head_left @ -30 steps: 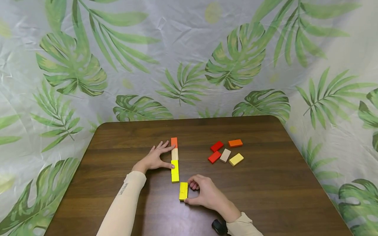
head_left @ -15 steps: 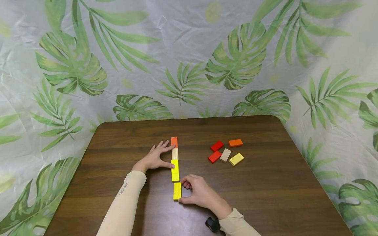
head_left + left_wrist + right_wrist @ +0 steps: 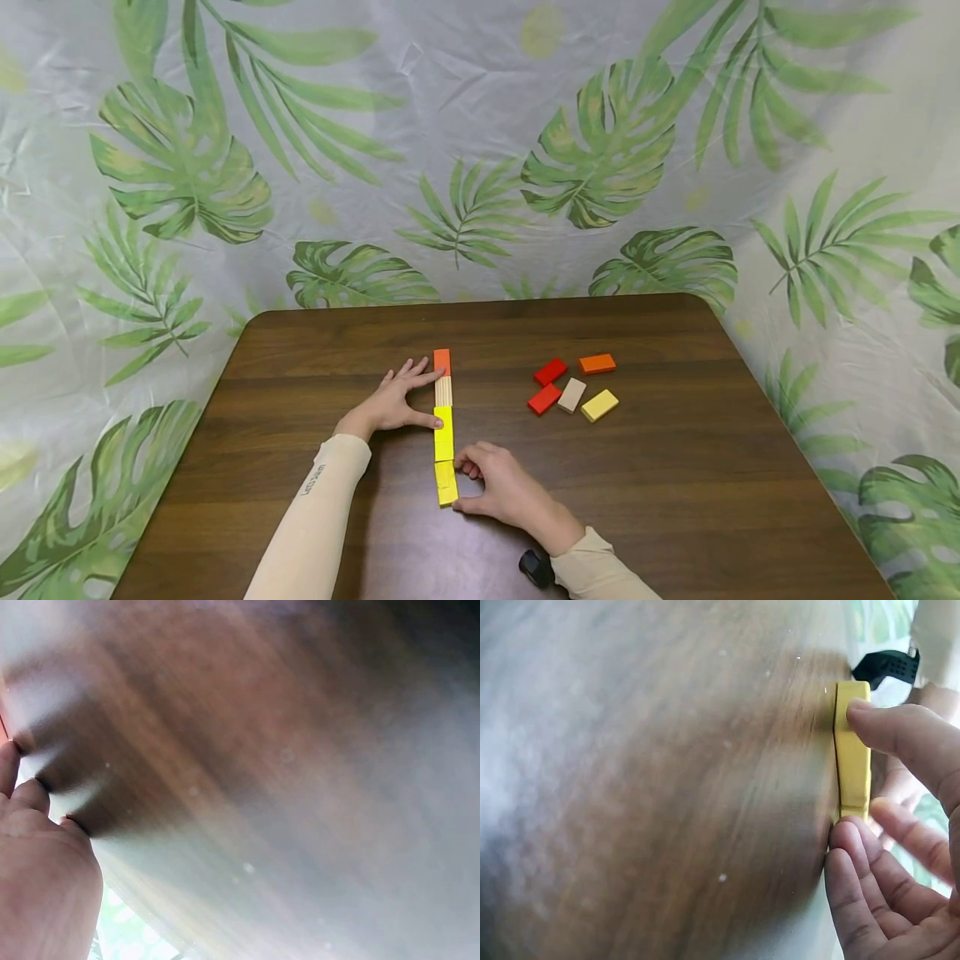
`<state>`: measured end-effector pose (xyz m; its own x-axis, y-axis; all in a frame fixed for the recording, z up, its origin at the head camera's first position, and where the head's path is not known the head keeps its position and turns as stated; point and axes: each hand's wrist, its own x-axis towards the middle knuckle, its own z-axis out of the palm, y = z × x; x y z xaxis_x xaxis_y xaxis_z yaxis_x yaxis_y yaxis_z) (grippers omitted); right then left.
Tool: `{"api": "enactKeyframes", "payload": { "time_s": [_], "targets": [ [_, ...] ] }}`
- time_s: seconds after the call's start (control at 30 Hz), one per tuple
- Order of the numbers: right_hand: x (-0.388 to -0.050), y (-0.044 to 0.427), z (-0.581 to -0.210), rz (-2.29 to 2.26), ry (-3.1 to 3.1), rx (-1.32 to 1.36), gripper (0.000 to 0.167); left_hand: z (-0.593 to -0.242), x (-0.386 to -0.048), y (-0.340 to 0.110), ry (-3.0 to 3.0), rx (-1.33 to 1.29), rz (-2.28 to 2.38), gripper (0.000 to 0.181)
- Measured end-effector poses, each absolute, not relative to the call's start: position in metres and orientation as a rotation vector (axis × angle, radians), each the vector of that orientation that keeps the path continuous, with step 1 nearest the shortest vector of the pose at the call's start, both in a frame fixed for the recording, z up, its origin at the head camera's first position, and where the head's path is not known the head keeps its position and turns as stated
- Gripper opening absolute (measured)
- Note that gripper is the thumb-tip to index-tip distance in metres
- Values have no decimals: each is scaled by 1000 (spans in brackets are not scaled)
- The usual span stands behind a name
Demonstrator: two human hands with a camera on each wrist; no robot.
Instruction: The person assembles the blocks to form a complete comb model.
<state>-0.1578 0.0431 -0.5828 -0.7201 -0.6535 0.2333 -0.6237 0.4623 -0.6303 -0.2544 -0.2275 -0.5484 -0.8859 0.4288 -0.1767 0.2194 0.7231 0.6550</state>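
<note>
A straight row of blocks runs down the table: an orange block (image 3: 442,361), a bare-wood ribbed section (image 3: 444,392) and yellow blocks (image 3: 445,442). My left hand (image 3: 393,400) lies beside it with fingers spread, its index fingertip at the orange block and its thumb at the upper yellow part. At the row's near end, a yellow block (image 3: 446,483) sits slightly skewed against the others. My right hand (image 3: 502,487) pinches it between thumb and index finger from the right. In the right wrist view, the thumb presses the side of this yellow block (image 3: 853,757).
Right of the row lie loose blocks: two red (image 3: 551,372), one orange (image 3: 597,363), one pale wood (image 3: 572,395) and one pale yellow (image 3: 600,406). A dark wooden table (image 3: 675,500) carries everything. A leaf-printed cloth (image 3: 480,167) hangs behind.
My right hand has slid the yellow block leftward, from beside the row to its near end, where it now meets the other yellow blocks. The left hand has stayed in place.
</note>
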Motion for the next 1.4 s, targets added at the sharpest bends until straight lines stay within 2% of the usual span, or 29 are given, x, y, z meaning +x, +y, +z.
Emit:
{"api": "enactKeyframes", "payload": {
  "time_s": [0.07,0.2,0.63,1.0,1.4],
  "targets": [
    [-153,42,-565,-1093,2635,-1111,48,-548,-254,-227,2616,509,932,99],
    [-148,39,-554,-955,2657,-1066,51,-549,-254,-227,2620,512,925,99],
    [-147,36,-554,-956,2677,-1010,48,-549,-255,-228,2600,501,939,99],
    [-149,37,-555,-997,2653,-1043,47,-552,-257,-229,2640,485,914,63],
    [-156,41,-580,-1103,2624,-1102,46,-553,-257,-227,2664,483,918,61]
  ]
}}
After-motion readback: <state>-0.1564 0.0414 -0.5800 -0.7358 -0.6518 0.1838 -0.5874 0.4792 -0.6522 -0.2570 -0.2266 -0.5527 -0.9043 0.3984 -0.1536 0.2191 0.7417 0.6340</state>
